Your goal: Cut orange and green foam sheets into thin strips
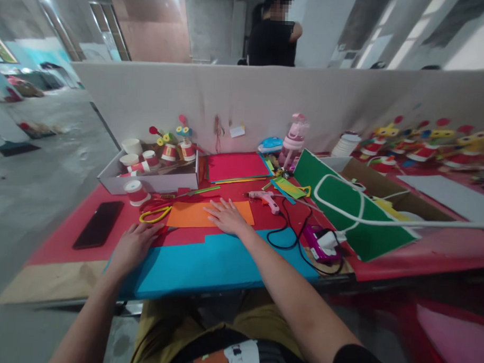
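Right hand (227, 217) is flat on the orange paper (191, 214), fingers a bit apart, nothing gripped afaict. The paper's mid-table, w/ part of it hidden under that hand. Left hand (138, 244) is by the yellow-handled scissors (155, 214), fingers bent, tips hard to make out, so can't tell if they're together or pinching smth. Blue sheet (207, 262) is partly covered by the left arm tbh.

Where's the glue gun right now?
Head view, right of centre: the glue gun lies by the right end of the orange paper, right of the right hand.
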`<state>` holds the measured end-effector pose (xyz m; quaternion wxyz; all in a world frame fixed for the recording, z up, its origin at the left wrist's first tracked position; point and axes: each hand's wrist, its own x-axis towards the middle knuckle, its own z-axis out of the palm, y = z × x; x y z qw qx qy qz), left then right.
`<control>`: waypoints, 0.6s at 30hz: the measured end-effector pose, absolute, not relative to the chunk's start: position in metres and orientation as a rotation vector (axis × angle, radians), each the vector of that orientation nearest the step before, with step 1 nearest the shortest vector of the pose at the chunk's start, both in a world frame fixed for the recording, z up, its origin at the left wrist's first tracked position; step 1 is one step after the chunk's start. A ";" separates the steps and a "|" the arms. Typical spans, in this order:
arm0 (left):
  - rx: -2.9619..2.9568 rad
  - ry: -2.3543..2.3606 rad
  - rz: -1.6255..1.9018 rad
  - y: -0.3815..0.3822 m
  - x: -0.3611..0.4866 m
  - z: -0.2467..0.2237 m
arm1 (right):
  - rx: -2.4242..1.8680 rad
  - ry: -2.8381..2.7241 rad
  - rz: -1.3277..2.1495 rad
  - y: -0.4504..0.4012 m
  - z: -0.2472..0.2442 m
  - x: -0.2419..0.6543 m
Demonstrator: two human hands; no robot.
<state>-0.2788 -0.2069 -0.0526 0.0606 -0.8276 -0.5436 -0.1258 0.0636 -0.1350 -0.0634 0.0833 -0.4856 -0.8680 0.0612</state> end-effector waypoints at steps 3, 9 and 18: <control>-2.506 -1.669 -0.362 -0.212 -0.274 -0.051 | -1.433 -2.586 0.214 -0.135 -0.064 0.064; -2.459 -1.707 -0.337 -0.219 -0.259 -0.046 | -1.444 -2.582 0.239 -0.134 -0.064 0.063; -2.445 -1.768 -0.250 -0.228 -0.245 -0.037 | -1.452 -2.596 0.240 -0.134 -0.063 0.063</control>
